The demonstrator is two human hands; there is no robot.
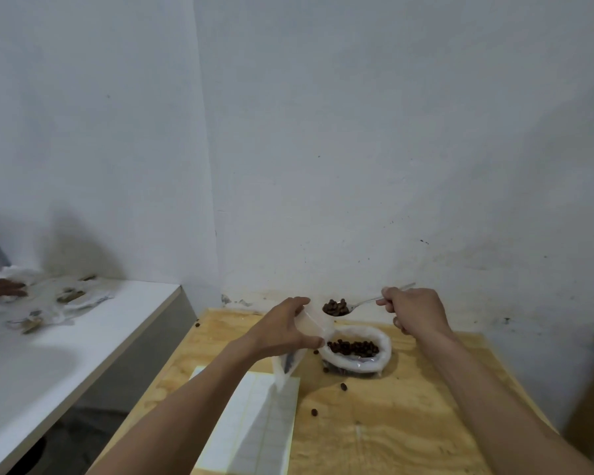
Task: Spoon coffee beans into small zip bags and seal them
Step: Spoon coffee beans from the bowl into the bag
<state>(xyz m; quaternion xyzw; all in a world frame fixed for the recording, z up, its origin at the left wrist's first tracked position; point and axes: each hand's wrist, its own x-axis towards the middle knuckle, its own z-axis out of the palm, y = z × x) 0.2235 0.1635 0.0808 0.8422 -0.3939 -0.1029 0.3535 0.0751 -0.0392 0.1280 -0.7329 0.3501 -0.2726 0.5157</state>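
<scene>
My left hand (282, 329) grips a small clear zip bag (294, 358) by its upper part, holding it above the wooden table (408, 423) with its mouth facing right. My right hand (415, 311) pinches the handle of a metal spoon (336, 308) heaped with coffee beans. The spoon's bowl hovers just right of the bag's mouth. Below it sits a rolled-down white plastic bag of coffee beans (355, 349).
A stack of white sheets (254, 423) lies on the table's near left. Loose beans (343, 386) are scattered on the wood. A white counter (100, 337) stands to the left, with crumpled wrapping and another person's hand (0, 289) on it. White walls close the back.
</scene>
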